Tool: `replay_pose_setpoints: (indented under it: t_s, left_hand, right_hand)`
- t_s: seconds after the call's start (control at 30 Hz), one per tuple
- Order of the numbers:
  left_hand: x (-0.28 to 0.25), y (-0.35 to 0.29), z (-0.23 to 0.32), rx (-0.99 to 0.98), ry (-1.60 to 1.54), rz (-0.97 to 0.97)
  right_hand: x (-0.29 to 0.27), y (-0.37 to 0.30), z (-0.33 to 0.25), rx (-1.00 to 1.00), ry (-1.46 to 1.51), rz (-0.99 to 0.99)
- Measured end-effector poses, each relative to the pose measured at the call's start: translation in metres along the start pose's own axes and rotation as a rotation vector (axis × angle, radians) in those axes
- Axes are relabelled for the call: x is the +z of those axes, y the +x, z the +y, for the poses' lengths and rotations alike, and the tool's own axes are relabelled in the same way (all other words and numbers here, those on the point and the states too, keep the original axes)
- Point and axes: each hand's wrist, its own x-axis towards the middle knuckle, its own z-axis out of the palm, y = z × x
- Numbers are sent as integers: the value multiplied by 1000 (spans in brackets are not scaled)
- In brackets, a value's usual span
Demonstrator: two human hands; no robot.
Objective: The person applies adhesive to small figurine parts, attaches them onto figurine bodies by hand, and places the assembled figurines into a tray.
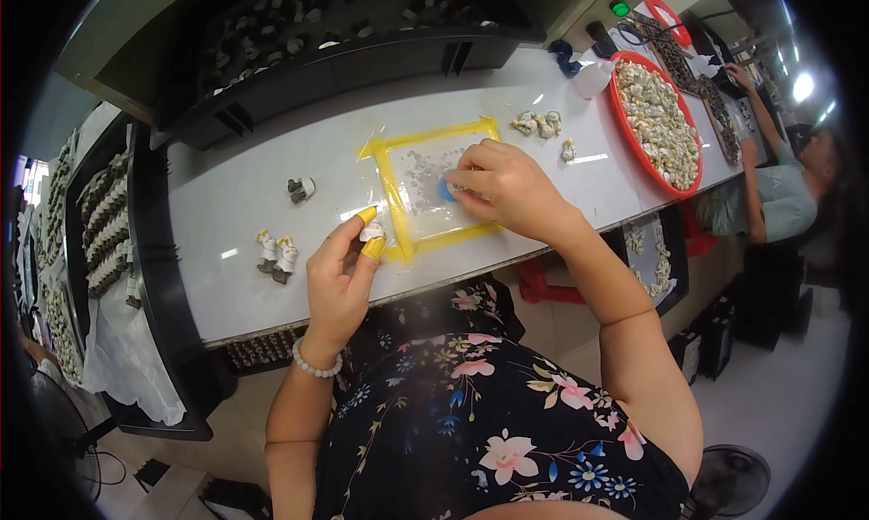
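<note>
Small white piece (372, 233) pinched between thumb and yellow-capped fingers of left hand (339, 280), at near-left corner of yellow-taped square (396, 197) on white table (235, 203). Right hand (502, 187) curled, fingertips pressing blue disc (446, 190) inside square. Two figurines (276, 254) lie left; red tray (634, 144) far right.

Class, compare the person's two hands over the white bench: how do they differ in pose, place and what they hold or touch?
The left hand is raised at the near bench edge, pinching a small white piece between yellow-capped fingertips; the right hand lies knuckles-up inside the yellow-taped square, fingertips pressing a small piece beside a blue spot. Only the left wrist wears a bead bracelet. Both work over the white bench.
</note>
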Motion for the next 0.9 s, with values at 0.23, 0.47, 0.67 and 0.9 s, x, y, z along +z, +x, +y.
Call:
replay_pose_setpoints:
  t_s: [0.23, 0.47, 0.67, 0.9]
  left_hand:
    - [21, 1, -3, -231, -602, -21]
    - [35, 3, -4, -339, -764, -38]
    - [34, 2, -12, -333, -777, -60]
    - [36, 2, -9, -300, -800, -49]
  right_hand:
    - [0, 2, 2, 3, 38, -3]
    - [2, -5, -2, 122, 181, 81]
    - [-3, -4, -1, 49, 88, 62]
    - [-10, -6, -19, 217, 454, 42]
